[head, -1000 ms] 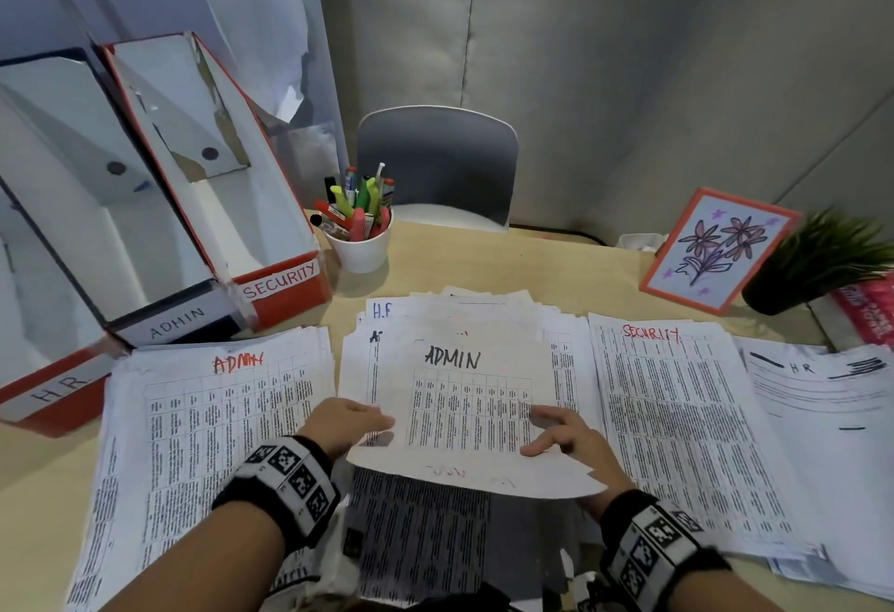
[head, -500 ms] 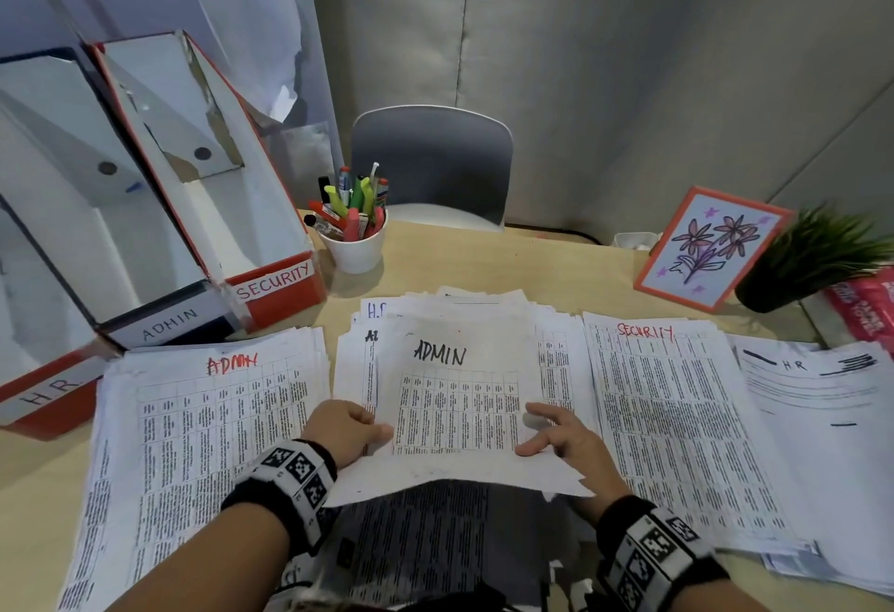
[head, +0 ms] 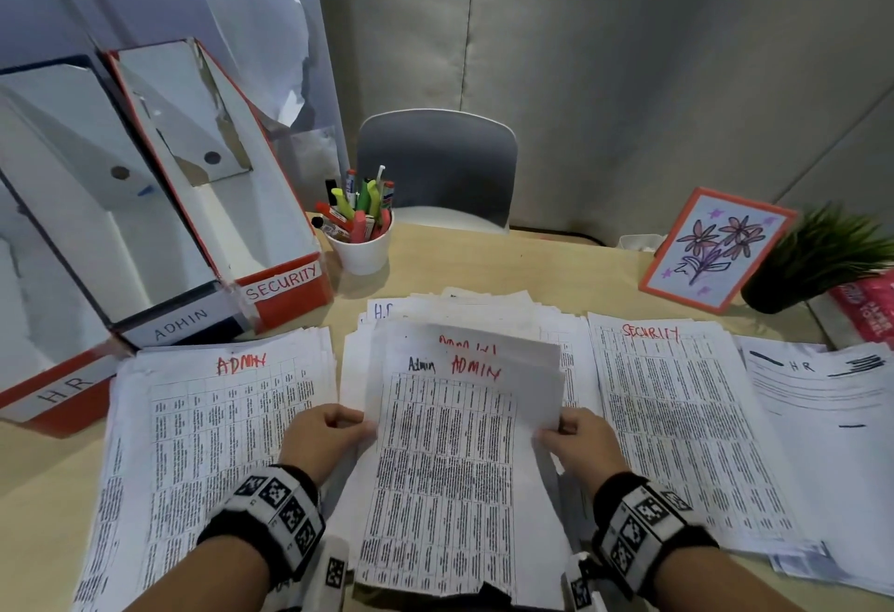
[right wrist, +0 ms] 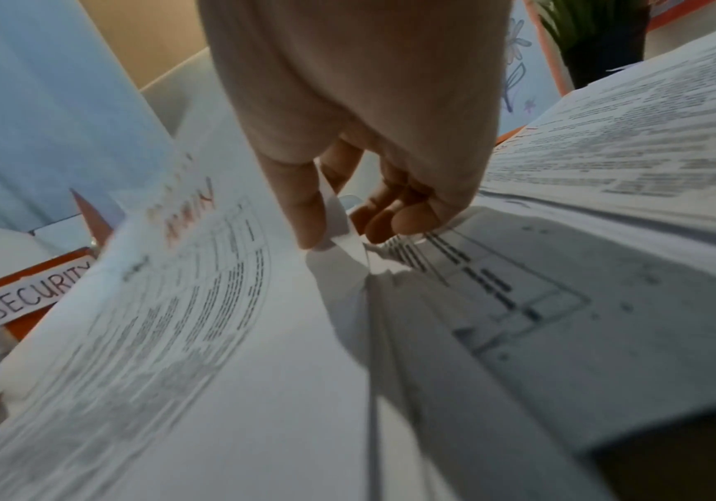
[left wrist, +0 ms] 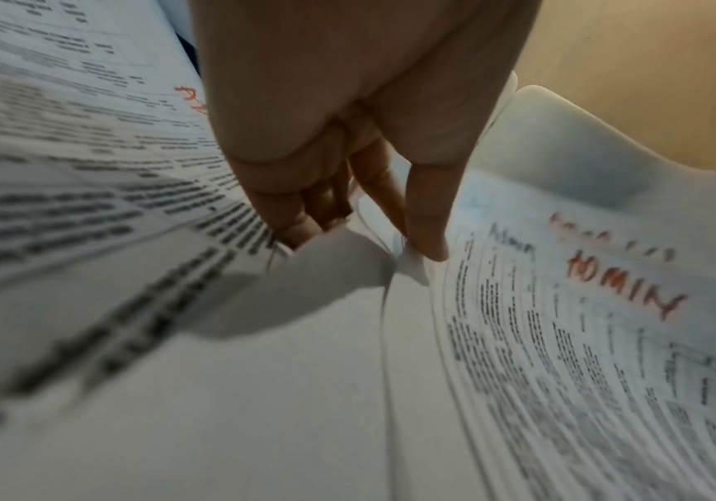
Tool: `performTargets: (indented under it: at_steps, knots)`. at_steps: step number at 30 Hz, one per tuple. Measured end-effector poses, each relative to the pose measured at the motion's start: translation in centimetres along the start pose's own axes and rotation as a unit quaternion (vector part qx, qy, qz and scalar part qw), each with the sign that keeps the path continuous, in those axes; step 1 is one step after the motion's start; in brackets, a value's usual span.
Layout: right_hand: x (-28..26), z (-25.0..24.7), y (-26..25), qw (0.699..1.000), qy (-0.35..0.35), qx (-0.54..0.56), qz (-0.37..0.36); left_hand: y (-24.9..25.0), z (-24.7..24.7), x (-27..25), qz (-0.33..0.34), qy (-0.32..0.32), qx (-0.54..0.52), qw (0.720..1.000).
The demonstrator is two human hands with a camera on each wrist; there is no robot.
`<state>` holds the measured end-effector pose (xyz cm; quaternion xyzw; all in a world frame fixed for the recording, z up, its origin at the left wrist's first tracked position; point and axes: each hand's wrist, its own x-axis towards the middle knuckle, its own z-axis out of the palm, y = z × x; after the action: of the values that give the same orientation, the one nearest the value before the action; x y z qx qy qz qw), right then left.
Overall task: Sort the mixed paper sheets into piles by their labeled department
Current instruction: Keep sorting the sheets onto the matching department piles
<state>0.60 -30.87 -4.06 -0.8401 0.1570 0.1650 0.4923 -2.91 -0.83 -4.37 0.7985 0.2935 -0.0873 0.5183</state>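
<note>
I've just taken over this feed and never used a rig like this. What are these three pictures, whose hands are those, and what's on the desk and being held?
No machine here: a person works bare-handed, wearing cameras. The wide picture comes from the head; the two close ones look along each wrist at the fingers. On the desk lie an ADMIN pile, a mixed middle pile, a SECURITY pile and an HR pile, with three labelled file boxes behind. The left hand and right hand pinch opposite edges of a few ADMIN sheets, lifted off the middle pile.
</note>
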Motion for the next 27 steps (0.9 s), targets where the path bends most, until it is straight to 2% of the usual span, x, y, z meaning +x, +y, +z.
performTargets:
  at_steps: [3, 6, 8, 11, 15, 18, 23, 27]
  knots:
    - [0.0, 0.3, 0.1, 1.000, 0.006, -0.013, 0.010, -0.3, 0.0, 0.3, 0.009, -0.006, 0.019, 1.000]
    - [-0.3, 0.5, 0.1, 1.000, 0.013, 0.022, 0.019, -0.3, 0.0, 0.2, 0.009, -0.001, 0.014, 1.000]
    - [-0.5, 0.5, -0.1, 0.999, 0.017, 0.029, 0.015, -0.1, 0.0, 0.2, -0.006, -0.043, 0.002, 0.999]
    - [0.1, 0.2, 0.4, 1.000, -0.015, 0.002, -0.001, 0.3, 0.0, 0.2, -0.040, -0.118, 0.025, 0.992]
    - [0.3, -0.3, 0.7, 0.998, -0.046, -0.025, 0.020, 1.2, 0.1, 0.4, -0.052, -0.131, 0.024, 0.990]
    - [-0.1, -0.3, 0.4, 0.999, -0.048, -0.005, 0.013, 1.5, 0.3, 0.2, -0.036, -0.145, 0.007, 0.989]
    - [0.1, -0.1, 0.8, 0.999, -0.041, 0.002, 0.009, 1.0, 0.2, 0.0, 0.010, -0.100, 0.042, 0.994]
    - [0.4, -0.6, 0.5, 0.996, -0.091, 0.011, -0.016, 0.3, -0.3, -0.2, 0.101, -0.149, 0.086, 0.980]
